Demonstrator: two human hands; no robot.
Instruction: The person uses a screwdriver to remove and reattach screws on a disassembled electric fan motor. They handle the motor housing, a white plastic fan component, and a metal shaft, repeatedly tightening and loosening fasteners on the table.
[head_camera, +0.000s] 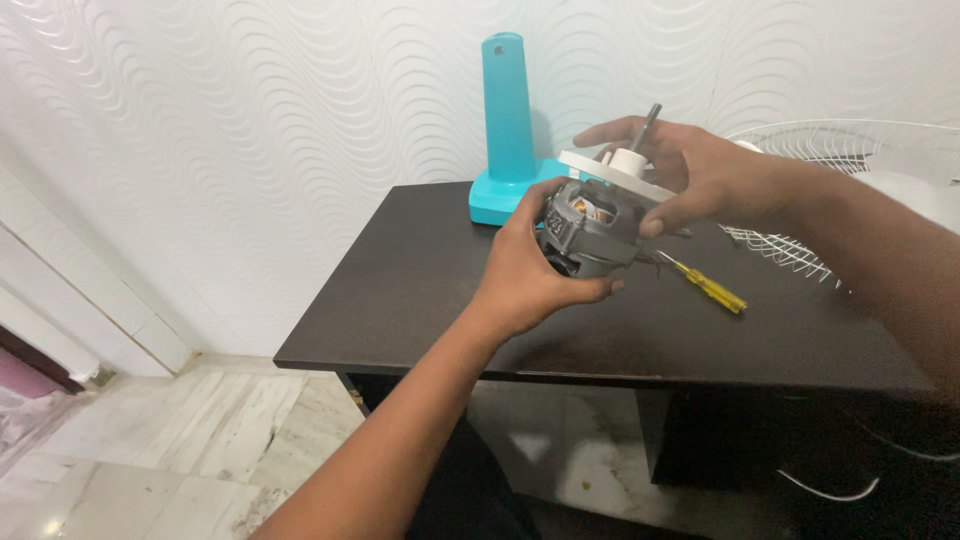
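Both hands (530, 270) (700, 175) clamp the motor (590, 225), fingers wrapped around it; likely heavy and rigid, so support the housing, not the shaft (648, 118).

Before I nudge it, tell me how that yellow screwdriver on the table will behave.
The screwdriver looks slim and round-handled, so it would probably roll on the smooth dark table. It seems light and stiff: a push likely skids it. It lies apart from both hands, free to move.
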